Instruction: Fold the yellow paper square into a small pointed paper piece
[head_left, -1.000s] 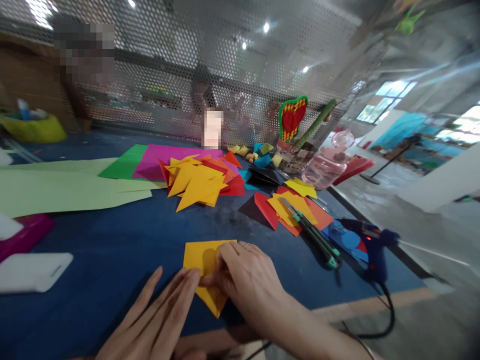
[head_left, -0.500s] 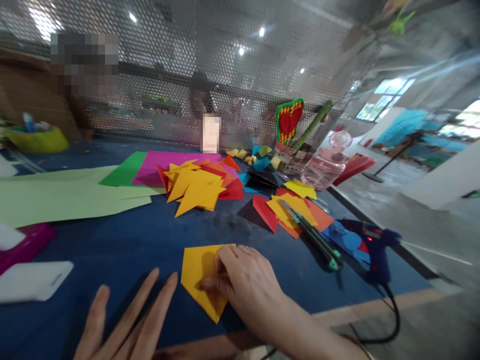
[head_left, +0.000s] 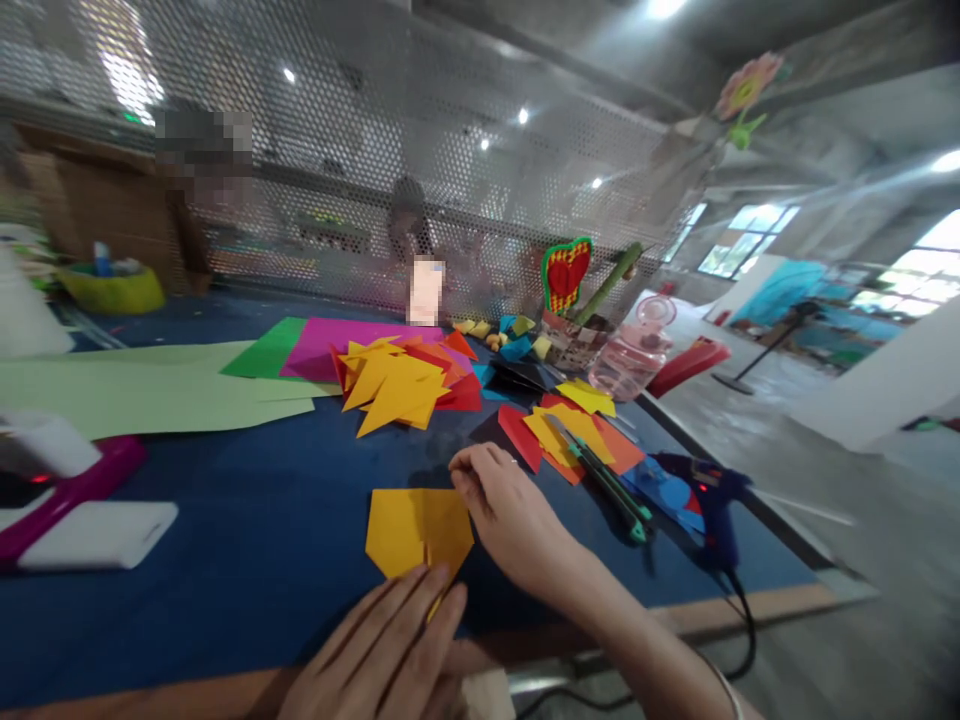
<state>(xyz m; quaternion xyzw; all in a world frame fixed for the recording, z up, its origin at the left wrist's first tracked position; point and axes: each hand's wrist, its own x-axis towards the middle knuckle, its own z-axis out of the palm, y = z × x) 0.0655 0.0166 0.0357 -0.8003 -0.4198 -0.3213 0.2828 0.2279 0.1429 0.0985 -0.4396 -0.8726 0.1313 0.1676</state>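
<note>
A folded yellow-orange sheet of paper point(head_left: 409, 525) lies on the blue tabletop in front of me, its straight edge away from me. My left hand point(head_left: 382, 645) rests on its near, pointed end with fingers stretched out flat, hiding the tip. A crease runs down the middle of the sheet. Over the sheet's right edge is my right hand point(head_left: 510, 510), fingers curled together towards the thumb. Nothing shows between them. Beyond both hands sits a loose pile of folded yellow, orange and red paper pieces point(head_left: 397, 385).
At right lie a green-black utility knife point(head_left: 604, 480) on paper pieces and a blue glue gun point(head_left: 716, 500) with its cord. A pink bottle point(head_left: 634, 350) stands behind. Light green sheets point(head_left: 187, 390) and a white-and-magenta device point(head_left: 97, 535) are at left. A perforated metal screen point(head_left: 337, 150) stands behind.
My left hand has moved right and come down onto the near end of the yellow paper. My right hand has lifted off its middle and shifted away, towards the right edge. The view has shifted.
</note>
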